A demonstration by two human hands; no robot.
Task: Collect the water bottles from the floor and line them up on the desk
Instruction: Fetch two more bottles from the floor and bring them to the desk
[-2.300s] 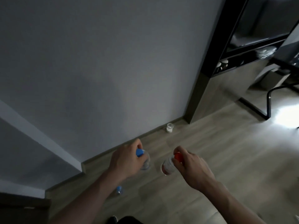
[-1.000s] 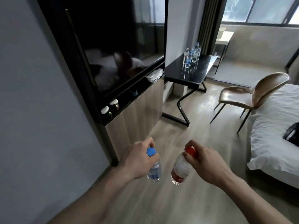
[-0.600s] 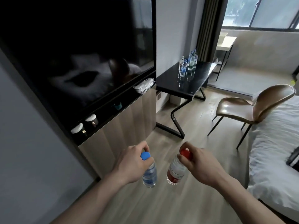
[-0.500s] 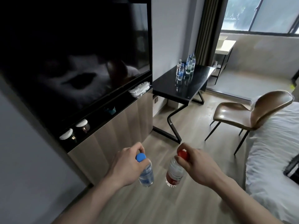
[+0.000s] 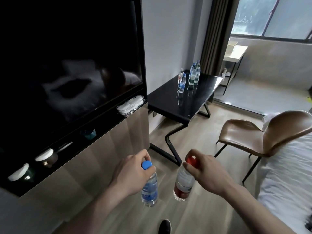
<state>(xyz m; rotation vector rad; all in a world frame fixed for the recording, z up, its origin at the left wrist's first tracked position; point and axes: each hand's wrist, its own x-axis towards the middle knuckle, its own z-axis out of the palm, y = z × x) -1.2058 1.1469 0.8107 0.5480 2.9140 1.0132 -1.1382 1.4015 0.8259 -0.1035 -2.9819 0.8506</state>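
My left hand [image 5: 130, 173] grips a blue-capped water bottle [image 5: 150, 191] by its neck, and the bottle hangs upright above the floor. My right hand [image 5: 207, 173] pinches the red cap of a red-labelled water bottle [image 5: 183, 186], which hangs slightly tilted. Ahead stands the black desk [image 5: 170, 102] with a glossy top. Several water bottles [image 5: 189, 78] stand grouped on its far part near the wall.
A wooden cabinet [image 5: 94, 159] with a dark TV [image 5: 67, 65] above it runs along my left. A brown chair [image 5: 263, 135] stands to the right of the desk, and a white bed [image 5: 290, 176] fills the right edge. Wood floor lies between cabinet and chair.
I have risen from the floor by the wall and turned toward the room. The desk and cabinet have come closer. Both hands still carry their bottles the same way.
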